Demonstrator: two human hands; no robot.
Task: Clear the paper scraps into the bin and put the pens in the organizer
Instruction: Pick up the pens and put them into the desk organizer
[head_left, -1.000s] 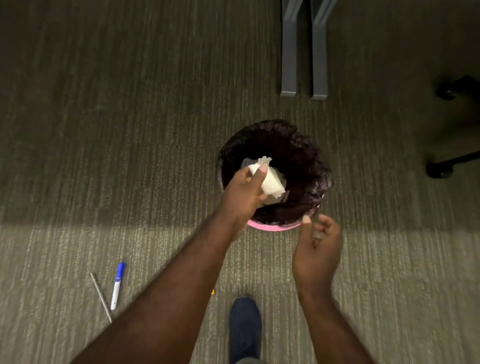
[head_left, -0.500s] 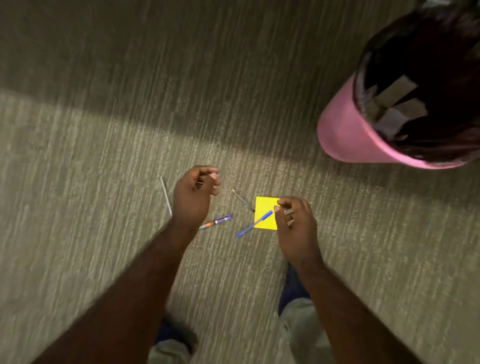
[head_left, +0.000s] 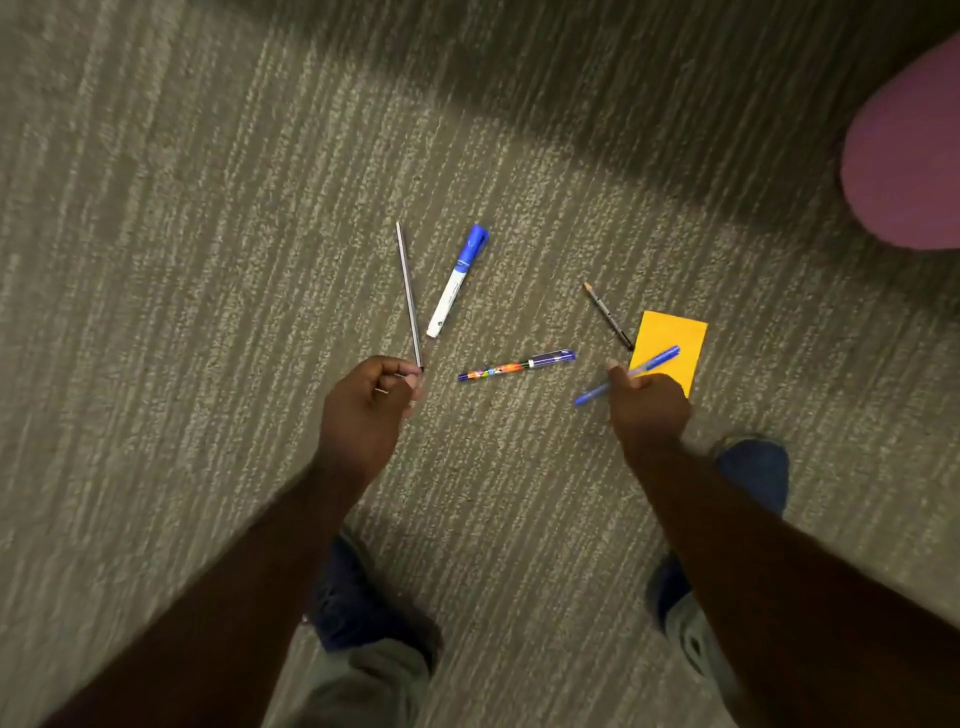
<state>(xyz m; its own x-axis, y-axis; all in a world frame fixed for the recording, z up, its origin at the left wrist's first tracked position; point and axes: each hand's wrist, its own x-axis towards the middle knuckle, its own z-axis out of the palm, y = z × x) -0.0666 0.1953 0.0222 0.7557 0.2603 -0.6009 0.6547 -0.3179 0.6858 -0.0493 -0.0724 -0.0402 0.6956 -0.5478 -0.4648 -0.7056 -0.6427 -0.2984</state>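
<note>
On the carpet lie a blue-capped white marker (head_left: 457, 281), a multicoloured pen (head_left: 517, 365) and a thin dark pencil (head_left: 608, 316). A yellow paper square (head_left: 672, 347) lies beside the pencil. My left hand (head_left: 370, 404) pinches the lower end of a thin grey pen (head_left: 409, 294), which points away from me. My right hand (head_left: 647, 406) grips a blue pen (head_left: 631, 373) over the yellow paper's near edge. The pink bin (head_left: 906, 156) shows only its outer wall at the right edge. No organizer is in view.
Grey striped carpet (head_left: 208, 260) fills the view, with a dark shadow band across the top. My two blue shoes (head_left: 756, 467) and trouser legs stand near the bottom, just behind the pens.
The view has dropped closer to the floor and the bin has slid off to the right. My left hand has taken hold of the grey pen. My right hand still holds the blue pen.
</note>
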